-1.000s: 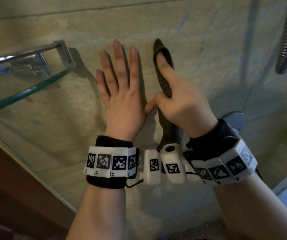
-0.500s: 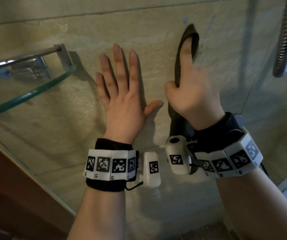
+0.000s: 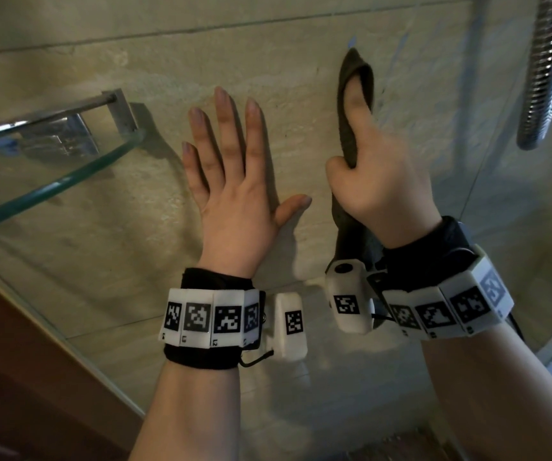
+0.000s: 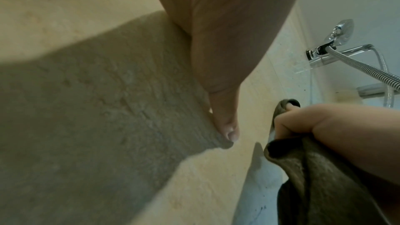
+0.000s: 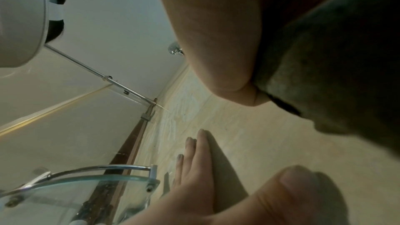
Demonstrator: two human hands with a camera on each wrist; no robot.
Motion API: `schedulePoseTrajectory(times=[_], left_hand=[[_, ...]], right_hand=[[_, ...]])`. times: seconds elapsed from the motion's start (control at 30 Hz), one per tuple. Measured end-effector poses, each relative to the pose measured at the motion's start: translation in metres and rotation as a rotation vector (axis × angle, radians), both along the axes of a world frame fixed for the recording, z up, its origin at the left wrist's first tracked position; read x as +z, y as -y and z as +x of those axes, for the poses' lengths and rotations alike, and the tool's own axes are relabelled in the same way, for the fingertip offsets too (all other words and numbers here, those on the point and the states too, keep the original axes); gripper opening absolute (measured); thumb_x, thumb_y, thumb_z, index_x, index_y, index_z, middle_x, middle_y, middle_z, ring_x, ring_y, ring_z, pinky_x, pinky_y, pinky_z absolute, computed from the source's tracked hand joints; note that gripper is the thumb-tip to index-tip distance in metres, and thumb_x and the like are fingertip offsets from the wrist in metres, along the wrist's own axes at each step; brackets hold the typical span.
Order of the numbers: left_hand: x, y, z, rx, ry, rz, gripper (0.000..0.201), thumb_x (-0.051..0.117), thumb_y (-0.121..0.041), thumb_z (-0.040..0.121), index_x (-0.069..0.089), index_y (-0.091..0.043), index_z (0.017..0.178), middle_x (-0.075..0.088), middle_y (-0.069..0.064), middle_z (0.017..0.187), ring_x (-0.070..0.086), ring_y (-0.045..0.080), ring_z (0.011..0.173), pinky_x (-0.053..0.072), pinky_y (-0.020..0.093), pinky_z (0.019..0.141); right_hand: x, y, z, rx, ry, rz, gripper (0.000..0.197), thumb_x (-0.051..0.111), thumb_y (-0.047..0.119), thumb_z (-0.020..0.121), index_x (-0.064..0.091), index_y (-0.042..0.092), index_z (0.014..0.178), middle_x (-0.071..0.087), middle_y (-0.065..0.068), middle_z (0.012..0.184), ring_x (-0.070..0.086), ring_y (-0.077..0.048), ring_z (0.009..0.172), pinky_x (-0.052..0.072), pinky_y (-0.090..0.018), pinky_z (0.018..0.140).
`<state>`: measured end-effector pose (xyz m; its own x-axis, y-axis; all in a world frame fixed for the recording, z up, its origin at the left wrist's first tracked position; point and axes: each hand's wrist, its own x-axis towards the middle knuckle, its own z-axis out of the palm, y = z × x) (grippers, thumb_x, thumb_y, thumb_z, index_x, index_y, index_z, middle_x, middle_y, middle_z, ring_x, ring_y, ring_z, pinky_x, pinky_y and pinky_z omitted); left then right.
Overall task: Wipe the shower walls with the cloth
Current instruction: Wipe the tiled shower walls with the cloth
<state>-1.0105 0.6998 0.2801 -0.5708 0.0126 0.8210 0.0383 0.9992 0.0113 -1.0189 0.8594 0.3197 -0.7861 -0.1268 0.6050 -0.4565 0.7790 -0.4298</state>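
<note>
A dark olive cloth [image 3: 348, 131] lies against the beige tiled shower wall [image 3: 268, 61], wrapped over the raised index finger of my right hand [image 3: 377, 168]. That hand grips the cloth, its other fingers curled round the part that hangs down past the wrist. The left wrist view shows the cloth [image 4: 320, 174] bunched under the right hand [image 4: 337, 129]. The right wrist view has the cloth [image 5: 337, 57] filling its upper right. My left hand [image 3: 234, 181] rests flat on the wall, fingers straight and spread, just left of the cloth; it also appears as the left hand [image 5: 194, 163] low in the right wrist view.
A curved glass corner shelf [image 3: 55, 181] with a chrome rail juts out at the left, close to my left hand. A ribbed metal shower hose [image 3: 547, 71] hangs at the upper right, its chrome holder [image 4: 337, 35] further up the wall. A glass panel [image 3: 35, 277] borders the left.
My right hand has slid the cloth up and to the right along the wall, away from the left hand. The left hand has stayed flat on the tile.
</note>
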Motion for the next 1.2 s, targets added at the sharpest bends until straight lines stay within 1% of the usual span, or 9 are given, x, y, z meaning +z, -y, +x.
schedulePoseTrajectory(times=[0.33, 0.5, 0.57, 0.7, 0.77, 0.87, 0.97, 1.1, 1.2], left_hand=[[-0.001, 0.001, -0.001, -0.002, -0.027, -0.010, 0.114, 0.056, -0.074, 0.077, 0.007, -0.004, 0.153, 0.008, 0.030, 0.156, -0.001, 0.049, 0.140, -0.018, 0.044, 0.113], [-0.004, 0.002, -0.003, -0.002, -0.053, -0.023, 0.114, 0.066, -0.064, 0.074, 0.007, -0.004, 0.152, 0.009, 0.030, 0.156, -0.002, 0.047, 0.139, -0.019, 0.044, 0.113], [-0.004, 0.003, -0.003, -0.004, -0.056, -0.027, 0.116, 0.069, -0.064, 0.073, 0.009, -0.004, 0.152, 0.010, 0.030, 0.155, -0.002, 0.047, 0.139, -0.017, 0.044, 0.113], [-0.003, 0.002, -0.002, -0.025, -0.050, -0.008, 0.112, 0.057, -0.072, 0.077, 0.008, -0.004, 0.152, 0.008, 0.030, 0.156, -0.002, 0.048, 0.140, -0.016, 0.045, 0.114], [-0.002, 0.002, -0.002, -0.032, -0.046, 0.001, 0.113, 0.056, -0.073, 0.077, 0.007, -0.005, 0.152, 0.007, 0.029, 0.156, -0.003, 0.047, 0.139, -0.017, 0.044, 0.114], [-0.002, 0.003, -0.003, -0.021, -0.046, -0.005, 0.114, 0.059, -0.073, 0.076, 0.008, -0.004, 0.152, 0.008, 0.030, 0.155, -0.002, 0.048, 0.139, -0.018, 0.044, 0.114], [-0.003, 0.002, -0.003, -0.011, -0.045, -0.012, 0.115, 0.059, -0.073, 0.075, 0.007, -0.005, 0.152, 0.009, 0.030, 0.155, -0.003, 0.047, 0.139, -0.018, 0.043, 0.113], [-0.003, 0.002, -0.003, -0.017, -0.053, -0.014, 0.115, 0.061, -0.072, 0.076, 0.007, -0.004, 0.151, 0.009, 0.031, 0.155, -0.002, 0.048, 0.139, -0.019, 0.043, 0.113], [-0.003, 0.002, -0.003, -0.022, -0.055, -0.014, 0.115, 0.061, -0.071, 0.076, 0.007, -0.004, 0.151, 0.008, 0.031, 0.155, -0.004, 0.048, 0.138, -0.017, 0.045, 0.113]], right_hand=[[0.010, 0.010, 0.000, -0.029, 0.071, -0.033, 0.087, 0.049, 0.019, 0.090, -0.012, 0.001, 0.149, 0.039, 0.002, 0.066, 0.048, -0.022, 0.063, 0.044, -0.036, 0.062], [0.013, 0.026, 0.014, 0.082, 0.053, 0.070, 0.085, 0.050, 0.019, 0.088, -0.003, 0.021, 0.154, 0.054, -0.009, 0.076, 0.059, -0.034, 0.075, 0.050, -0.045, 0.072], [0.018, 0.027, 0.015, 0.114, 0.053, 0.067, 0.082, 0.050, 0.017, 0.087, 0.004, 0.032, 0.153, 0.059, -0.011, 0.082, 0.060, -0.033, 0.079, 0.050, -0.044, 0.074], [0.026, 0.024, 0.011, 0.055, 0.003, 0.051, 0.080, 0.047, 0.017, 0.086, 0.007, 0.039, 0.152, 0.061, -0.010, 0.085, 0.059, -0.032, 0.078, 0.051, -0.044, 0.074], [0.027, 0.020, 0.009, 0.009, 0.002, 0.046, 0.080, 0.047, 0.018, 0.088, 0.004, 0.037, 0.152, 0.059, -0.010, 0.085, 0.058, -0.032, 0.077, 0.051, -0.044, 0.073], [0.026, 0.014, 0.005, -0.054, 0.001, 0.040, 0.081, 0.047, 0.019, 0.090, -0.003, 0.028, 0.153, 0.044, 0.001, 0.067, 0.051, -0.026, 0.066, 0.045, -0.036, 0.064], [0.023, 0.012, 0.003, -0.103, 0.028, 0.039, 0.083, 0.047, 0.018, 0.090, -0.008, 0.017, 0.153, 0.033, 0.005, 0.062, 0.045, -0.024, 0.062, 0.042, -0.035, 0.062], [0.023, 0.014, 0.004, -0.088, 0.049, 0.023, 0.086, 0.047, 0.018, 0.091, -0.013, 0.008, 0.151, 0.043, -0.003, 0.075, 0.048, -0.025, 0.068, 0.046, -0.038, 0.065], [0.026, 0.018, 0.009, -0.048, 0.037, 0.056, 0.085, 0.047, 0.018, 0.091, -0.011, 0.014, 0.152, 0.047, -0.004, 0.078, 0.053, -0.027, 0.070, 0.048, -0.039, 0.067]])
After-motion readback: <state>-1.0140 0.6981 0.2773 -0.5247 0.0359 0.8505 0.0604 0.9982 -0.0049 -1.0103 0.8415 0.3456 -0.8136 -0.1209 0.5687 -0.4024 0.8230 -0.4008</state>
